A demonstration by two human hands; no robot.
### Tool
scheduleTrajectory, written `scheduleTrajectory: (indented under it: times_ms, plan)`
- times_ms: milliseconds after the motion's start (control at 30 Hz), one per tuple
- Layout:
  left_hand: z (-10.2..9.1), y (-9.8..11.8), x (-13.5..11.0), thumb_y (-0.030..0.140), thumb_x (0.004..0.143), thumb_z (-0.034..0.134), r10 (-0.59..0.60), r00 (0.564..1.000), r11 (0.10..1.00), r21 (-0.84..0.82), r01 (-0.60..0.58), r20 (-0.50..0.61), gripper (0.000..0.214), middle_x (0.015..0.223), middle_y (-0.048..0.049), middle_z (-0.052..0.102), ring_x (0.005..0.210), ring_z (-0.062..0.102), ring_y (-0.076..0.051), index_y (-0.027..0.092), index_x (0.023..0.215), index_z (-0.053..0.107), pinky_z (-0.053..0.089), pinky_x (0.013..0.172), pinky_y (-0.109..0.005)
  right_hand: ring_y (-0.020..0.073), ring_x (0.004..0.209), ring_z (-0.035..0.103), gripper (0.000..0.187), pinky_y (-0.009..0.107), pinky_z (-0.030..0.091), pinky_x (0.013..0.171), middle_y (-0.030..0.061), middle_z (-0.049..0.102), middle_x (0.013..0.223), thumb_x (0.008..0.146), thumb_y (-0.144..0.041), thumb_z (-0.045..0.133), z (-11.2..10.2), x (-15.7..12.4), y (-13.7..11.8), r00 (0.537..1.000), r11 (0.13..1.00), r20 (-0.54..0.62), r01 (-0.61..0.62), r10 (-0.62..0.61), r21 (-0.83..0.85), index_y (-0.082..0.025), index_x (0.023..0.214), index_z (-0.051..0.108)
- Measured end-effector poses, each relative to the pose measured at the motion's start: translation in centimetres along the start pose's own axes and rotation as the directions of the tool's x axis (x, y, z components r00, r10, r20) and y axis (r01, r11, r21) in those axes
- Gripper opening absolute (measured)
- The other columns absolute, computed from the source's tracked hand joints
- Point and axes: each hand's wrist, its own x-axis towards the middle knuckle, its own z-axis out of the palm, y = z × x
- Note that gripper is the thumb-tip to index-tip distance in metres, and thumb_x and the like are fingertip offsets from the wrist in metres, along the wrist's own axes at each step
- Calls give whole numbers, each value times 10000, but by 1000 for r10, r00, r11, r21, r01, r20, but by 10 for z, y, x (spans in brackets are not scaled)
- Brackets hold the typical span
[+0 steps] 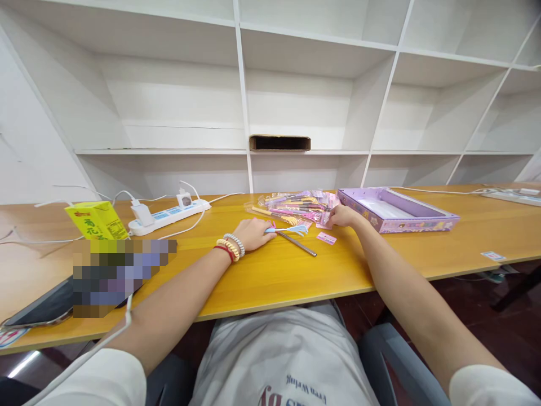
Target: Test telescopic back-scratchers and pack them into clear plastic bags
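Behind, shelves line the table; left fingers hold a blue stick, right fingers too obscured.

Ylw carton nr wht pwr strip

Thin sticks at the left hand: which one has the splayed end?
The blue-ended stick, held in the left hand: its tip splits into prongs, while the grey stick beside it shows a plain end.

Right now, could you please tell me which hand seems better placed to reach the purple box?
Probably the right hand; it is close to the purple box, while the left hand is farther off, at the blue-ended stick.
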Motion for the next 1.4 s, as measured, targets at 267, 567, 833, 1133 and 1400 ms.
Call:
scheduleTrajectory:
  times_ms: [267,567,833,1133,1400]
  plan:
    - [9,-6,2,568,839,326,17,999,1000,-24,-16,30,460,870,-75,674,807,608,-241,241,890,645,427,674,-328,128,579,522,209,230,369,542,-2,586,557,636,-369,627,7,-9,-15,931,930,92,341,-354,133,-168,583,646]
    - [5,-3,0,528,856,368,42,997,994,-94,-48,-64,399,887,-58,678,816,611,-207,245,978,621,419,699,-295,109,597,492,227,209,352,536,-3,607,676,641,-209,472,17,-24,-48,809,755,44,526,-586,391,-151,761,656]
    - [-1,4,0,488,913,257,-24,977,972,-235,-27,-211,450,843,-62,658,782,600,-186,207,923,609,420,683,-282,120,612,517,440,222,382,555,17,603,705,651,-396,657,22,-25,-48,804,676,70,446,-591,587,-124,997,638]
    - [-2,29,-1,395,927,270,115,972,879,-434,-196,-206,380,1134,-62,616,1024,557,-200,217,1077,571,376,959,-391,101,558,443,558,237,338,546,10,525,591,805,-637,404,40,-46,-85,813,684,-22,503,-581,529,-148,696,648]
    - [1,1,4,420,906,307,26,965,883,-446,-143,-259,434,1085,-79,624,960,571,-198,174,1179,538,432,872,-337,95,448,452,481,227,336,425,-1,516,558,743,-647,501,25,-30,-81,918,162,-284,336,-276,928,-171,691,533]
